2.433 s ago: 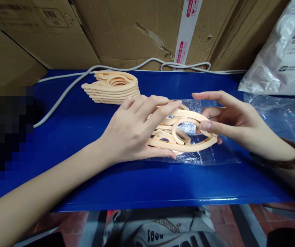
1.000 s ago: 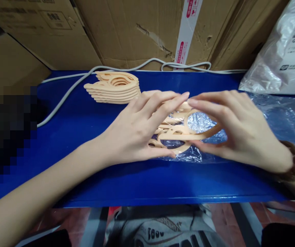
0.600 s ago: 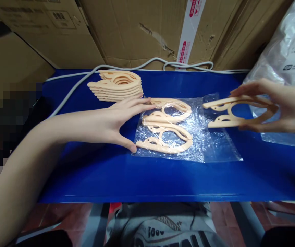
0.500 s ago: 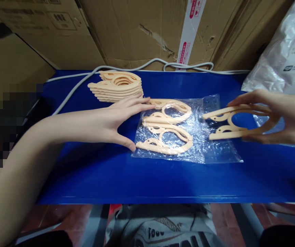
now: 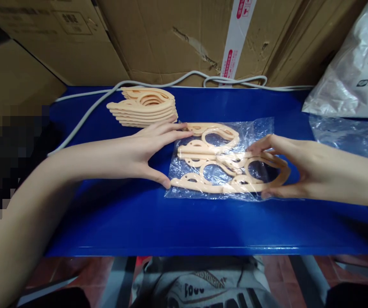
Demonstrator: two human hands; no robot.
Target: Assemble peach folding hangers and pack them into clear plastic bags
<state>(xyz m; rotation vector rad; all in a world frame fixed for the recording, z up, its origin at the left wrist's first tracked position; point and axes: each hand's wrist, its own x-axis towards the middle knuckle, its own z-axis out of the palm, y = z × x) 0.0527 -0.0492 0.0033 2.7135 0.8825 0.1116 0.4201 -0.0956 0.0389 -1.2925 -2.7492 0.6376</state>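
Observation:
Two beige folding hangers point(image 5: 219, 132), folded up, lie one below the other inside a clear plastic bag point(image 5: 257, 130). My left hand point(image 5: 145, 149) rests at the bag's left edge, thumb and fingers spread; the thumb touches the tip of the lower hanger and the fingertips reach the upper one. My right hand point(image 5: 292, 167) grips another folding hanger point(image 5: 283, 173) by its curved end, thumb below and fingers above. Its tips overlap the lower bagged hanger. Whether this hanger is inside the bag or on top, I cannot tell.
Behind my left hand stands a stack of folded hangers point(image 5: 145, 109). A white cable point(image 5: 158, 84) runs along the back of the blue table point(image 5: 184, 226), against cardboard boxes point(image 5: 158, 47). At the right are a white plastic package point(image 5: 347, 81) and clear film point(image 5: 353, 137).
My right hand has moved left and towards me with its hanger, bringing it from the bag's right end over the bagged hangers. My left hand has stayed nearly still.

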